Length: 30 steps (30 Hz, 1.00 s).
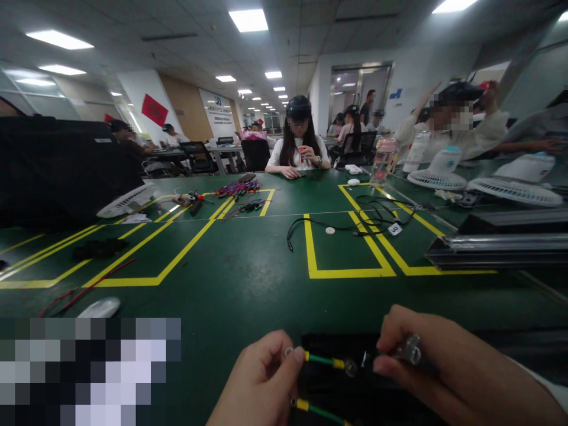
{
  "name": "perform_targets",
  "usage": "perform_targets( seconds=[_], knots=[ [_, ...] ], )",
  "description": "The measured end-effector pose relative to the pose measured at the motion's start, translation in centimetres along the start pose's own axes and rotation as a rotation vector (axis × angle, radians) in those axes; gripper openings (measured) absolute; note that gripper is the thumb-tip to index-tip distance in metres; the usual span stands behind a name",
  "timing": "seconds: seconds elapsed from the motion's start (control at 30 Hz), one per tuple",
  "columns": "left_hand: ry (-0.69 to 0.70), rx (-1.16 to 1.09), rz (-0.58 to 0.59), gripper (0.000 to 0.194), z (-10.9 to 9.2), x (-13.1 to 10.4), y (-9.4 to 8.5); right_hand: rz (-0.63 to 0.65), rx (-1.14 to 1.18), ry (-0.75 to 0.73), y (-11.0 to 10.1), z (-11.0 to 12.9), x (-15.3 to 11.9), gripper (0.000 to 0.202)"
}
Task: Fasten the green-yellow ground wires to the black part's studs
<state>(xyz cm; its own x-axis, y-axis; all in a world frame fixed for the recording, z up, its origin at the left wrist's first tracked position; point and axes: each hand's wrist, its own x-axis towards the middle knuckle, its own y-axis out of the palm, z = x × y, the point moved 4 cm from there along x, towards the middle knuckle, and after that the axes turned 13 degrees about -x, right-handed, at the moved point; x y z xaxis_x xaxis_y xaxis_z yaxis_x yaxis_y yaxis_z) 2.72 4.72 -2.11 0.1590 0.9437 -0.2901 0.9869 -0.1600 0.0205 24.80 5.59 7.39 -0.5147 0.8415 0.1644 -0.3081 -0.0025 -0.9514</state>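
My left hand [261, 378] is closed in a pinch on the ring-terminal end of a short green wire with yellow sleeves [323, 359]. The wire's other ring terminal [350, 368] points right, over a black part [323, 387] lying in front of me. A second green wire with yellow ends [322, 410] hangs just below the left hand. My right hand [426, 355] has thumb and forefinger closed around a small shiny piece [410, 349]; its exact kind is unclear. A tiny bright metal bit [364, 359] shows between that hand and the ring terminal.
The green table [248, 296] carries yellow tape outlines. A black cable [323, 222], a round white disc [330, 231] and metal profiles [501, 251] lie ahead and right. Bundled wires [239, 186] and a white mouse [101, 307] are left. A person [298, 142] works opposite.
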Motion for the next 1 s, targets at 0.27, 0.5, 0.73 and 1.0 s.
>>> perform_targets(
  seconds=[0.27, 0.5, 0.73, 1.0],
  knots=[
    [-0.025, -0.053, 0.024, 0.037, 0.1, 0.2, 0.2, 0.049, -0.073, 0.030, 0.9, 1.3, 1.1, 0.016],
    [-0.026, -0.060, 0.018, 0.040, -0.1, 0.0, 0.3, 0.111, -0.113, 0.070, 0.8, 2.4, 2.1, 0.018],
    [-0.026, -0.020, 0.023, 0.039, 0.0, 0.1, 0.2, 0.055, -0.191, 0.058, 0.8, 3.2, 2.6, 0.020],
    [-0.018, -0.022, 0.010, 0.035, -0.4, -0.1, 0.2, 0.035, -0.274, 0.022, 1.4, 3.5, 2.5, 0.019]
  ],
)
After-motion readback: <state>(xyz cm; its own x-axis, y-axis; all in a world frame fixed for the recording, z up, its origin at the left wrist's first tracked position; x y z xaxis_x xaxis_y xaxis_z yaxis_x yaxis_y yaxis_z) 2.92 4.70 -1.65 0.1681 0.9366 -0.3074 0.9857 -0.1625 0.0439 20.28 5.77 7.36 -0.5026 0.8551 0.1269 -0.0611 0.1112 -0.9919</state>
